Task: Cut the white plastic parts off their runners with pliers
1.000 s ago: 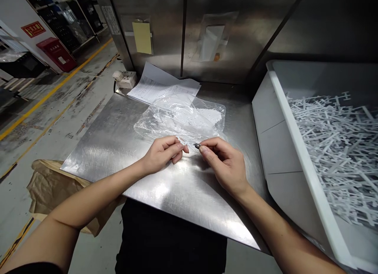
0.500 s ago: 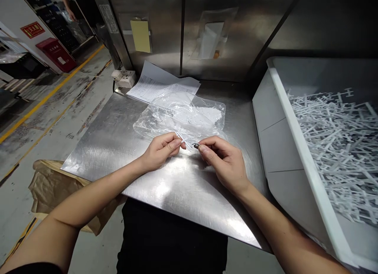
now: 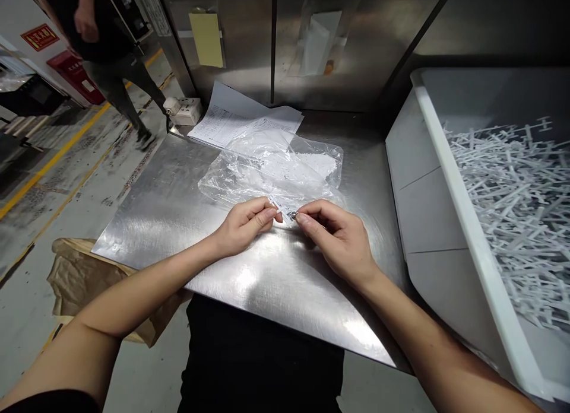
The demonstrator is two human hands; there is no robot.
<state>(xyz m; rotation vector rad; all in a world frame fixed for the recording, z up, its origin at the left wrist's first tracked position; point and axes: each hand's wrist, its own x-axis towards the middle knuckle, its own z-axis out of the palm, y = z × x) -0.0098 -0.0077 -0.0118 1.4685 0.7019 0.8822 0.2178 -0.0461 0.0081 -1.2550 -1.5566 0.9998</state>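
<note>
Currently, a thin white piece (image 3: pixel 278 206) sits pinched in the left hand (image 3: pixel 246 228), just beside a small metal object (image 3: pixel 292 215) gripped by the right hand (image 3: pixel 342 240), over the counter (image 3: pixel 285 300), near a clear bag (image 3: pixel 225 174). Both hands have barely moved; a co-worker (image 3: pixel 104 39) has stepped into view, upper left, seemingly without disturbing the handwork.

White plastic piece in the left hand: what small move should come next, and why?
Perhaps the right hand should guide the metal piece it pinches against the white piece: the left hand pinches the latter, and the two pieces sit close together, though contact is unclear.
</note>
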